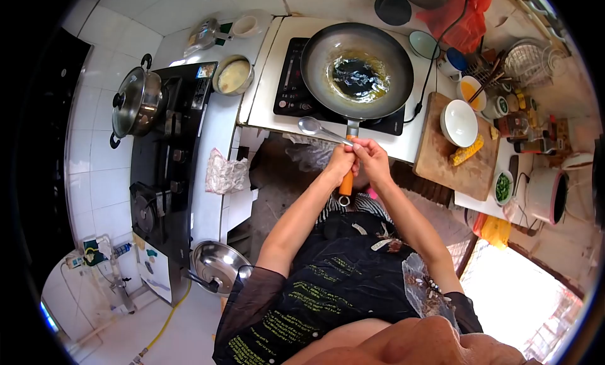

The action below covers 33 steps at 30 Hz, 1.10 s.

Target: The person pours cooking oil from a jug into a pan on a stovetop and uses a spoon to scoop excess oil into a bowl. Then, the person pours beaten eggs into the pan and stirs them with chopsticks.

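A wok (312, 67) with an orange wooden handle (346, 183) sits on the black induction cooker (291, 81). Oil (360, 78) pools in its middle. My left hand (339, 162) is closed around the handle. Right beside it, touching it, my right hand (373, 158) is closed on the end of a metal spoon (309, 125). The spoon's bowl points left, just in front of the wok's rim. My fingers overlap, so part of the grip is hidden.
To the right, a cutting board (435, 166) holds a white bowl (459, 123) and corn (467, 152). Behind it stands a bowl of orange-yellow liquid (469, 91) with chopsticks. Chopped greens (503, 187) are nearby. Left are a small pot (234, 75), a gas stove (167, 176) and a lidded pot (135, 100).
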### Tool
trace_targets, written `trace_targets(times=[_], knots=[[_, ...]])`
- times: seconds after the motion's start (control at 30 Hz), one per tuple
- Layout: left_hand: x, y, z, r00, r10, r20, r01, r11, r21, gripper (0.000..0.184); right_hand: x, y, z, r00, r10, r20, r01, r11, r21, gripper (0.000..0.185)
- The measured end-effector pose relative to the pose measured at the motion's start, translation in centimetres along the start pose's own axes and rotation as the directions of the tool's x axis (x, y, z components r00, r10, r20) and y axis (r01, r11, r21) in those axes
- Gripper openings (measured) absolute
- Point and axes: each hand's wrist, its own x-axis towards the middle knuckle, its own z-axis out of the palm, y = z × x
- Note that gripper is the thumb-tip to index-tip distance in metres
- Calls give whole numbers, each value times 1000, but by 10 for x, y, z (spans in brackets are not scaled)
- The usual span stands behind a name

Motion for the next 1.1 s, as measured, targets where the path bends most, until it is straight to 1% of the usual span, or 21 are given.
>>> trace_targets(times=[0.13,0.23,0.33,0.43,0.57,0.63,0.7,0.8,0.9,0.97,1.03,1.1], knots=[[-7,-10,-4,1000,-9,-17,8,1000,-11,20,-9,6,4,1000,15,1,-15,1000,-11,19],[-15,-15,-4,1000,-5,-7,5,999,-49,18,-16,7,8,999,31,-28,-33,998,-44,18],[-17,-22,2,1000,17,-11,-18,991,-129,14,-22,7,7,996,56,-71,-60,996,-66,18],[-12,-29,3,999,32,8,-30,991,-131,13,-23,5,4,995,45,-89,-53,995,-89,18],[-4,-22,10,999,35,4,-35,993,-111,12,-18,-1,1,994,28,-106,-38,995,-89,19],[-1,-15,10,1000,19,22,-18,998,-57,13,-13,-3,0,993,27,-113,-36,996,-80,19],[3,-11,7,1000,25,13,-24,998,-53,13,-7,-2,1,997,-14,-79,9,998,-63,19],[3,-4,0,1000,26,-4,-26,998,-49,14,-3,-1,6,999,-10,-37,9,1000,-30,20],[-2,0,-6,1000,19,-5,-19,999,-51,16,-2,2,11,999,-16,-28,16,1000,-25,20],[-4,-1,-9,1000,17,3,-17,999,-51,17,-2,5,14,1000,-13,-16,13,1000,-23,20],[-7,-6,-13,999,28,-16,-29,995,-94,18,-4,8,15,1000,-10,-4,10,1000,-20,20],[-11,-8,-12,999,30,-28,-31,997,-70,18,-8,7,17,1000,26,-10,-27,999,-33,19]])
